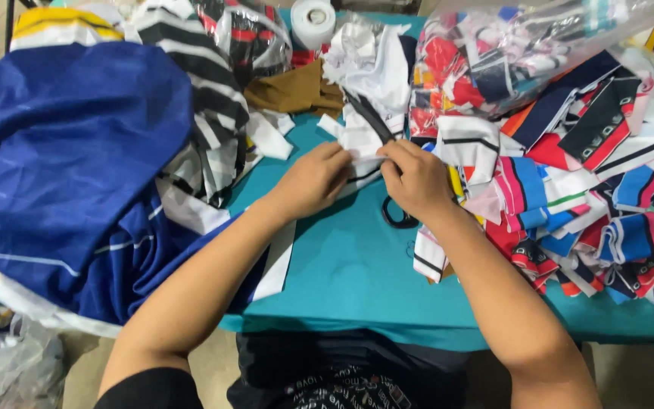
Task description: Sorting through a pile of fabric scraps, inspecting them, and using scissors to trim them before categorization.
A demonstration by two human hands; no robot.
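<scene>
Scissors (381,155) with black handles sit in your right hand (416,180), and in the head view they are the thing to watch: the blades run up toward 11 o'clock from that hand, passing over a white fabric piece with a dark stripe (362,151), while one handle loop shows below the hand at about 6 o'clock, over the teal bench (350,265). Your right grip is closed around the scissors; your left hand (313,180) is closed in a pinch on the edge of the same white piece, at 9 o'clock from the right hand and nearly touching it. That closeness is the main risk, in my judgement: your left fingertips lie just beside the blade line, so a slip of the cloth or a hurried closing of the blades could nick them. The piece is small and limp, and if your pinch loosens it may fold under the blades and cut crooked. Clutter adds to this: the loose white scraps (369,68) at 12 o'clock and the pile of striped, many-coloured pieces (599,204) at 3 o'clock crowd the hands, and a stray edge could be caught in the cut. I cannot tell how far the blades stand apart, since the hand and cloth hide the pivot.
</scene>
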